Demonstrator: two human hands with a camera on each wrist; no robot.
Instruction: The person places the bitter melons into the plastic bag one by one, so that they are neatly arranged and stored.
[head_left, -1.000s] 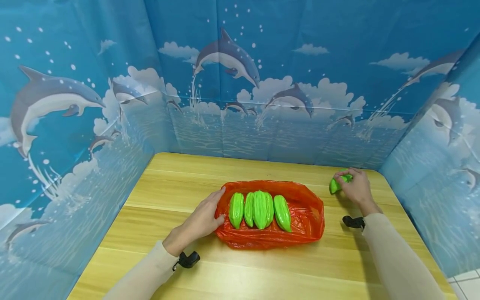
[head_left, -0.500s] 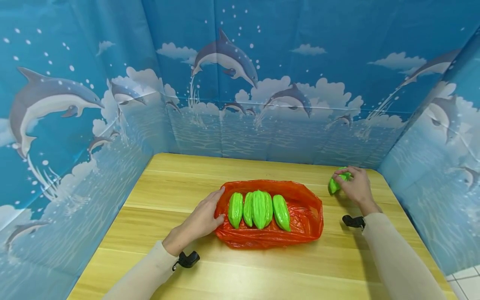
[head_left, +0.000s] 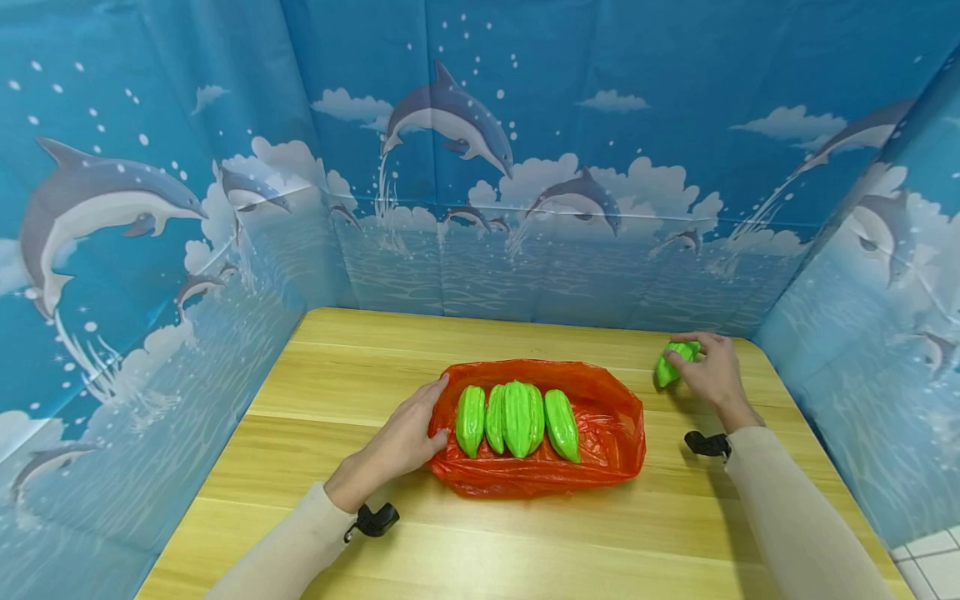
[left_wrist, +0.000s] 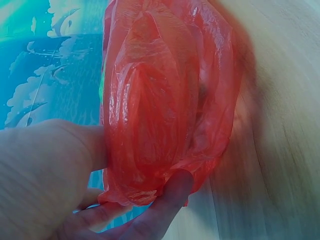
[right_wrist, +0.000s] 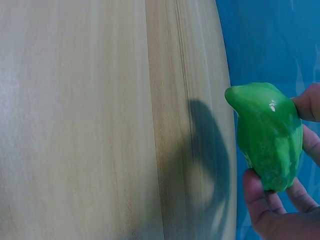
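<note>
Near the far right corner of the table, my right hand (head_left: 712,375) holds a green star fruit (head_left: 663,372) between thumb and fingers. In the right wrist view the ridged, glossy star fruit (right_wrist: 270,132) is seen close over the tabletop, its shadow on the wood. My left hand (head_left: 397,440) grips the left end of an open red plastic bag (head_left: 617,442). Up close in the left wrist view, thumb and fingers lie around the bag's end (left_wrist: 155,115). Several green star fruits (head_left: 519,419) lie side by side in the bag.
The light wooden table (head_left: 360,350) is enclosed at the back and both sides by blue dolphin-print sheets (head_left: 480,275). The right part of the bag's floor shows bare red plastic. White floor tiles (head_left: 933,554) appear at the lower right.
The star fruit in my right hand has turned a little, and more of it shows between the fingers. My left hand and the bag keep their place; the head view shifts slightly.
</note>
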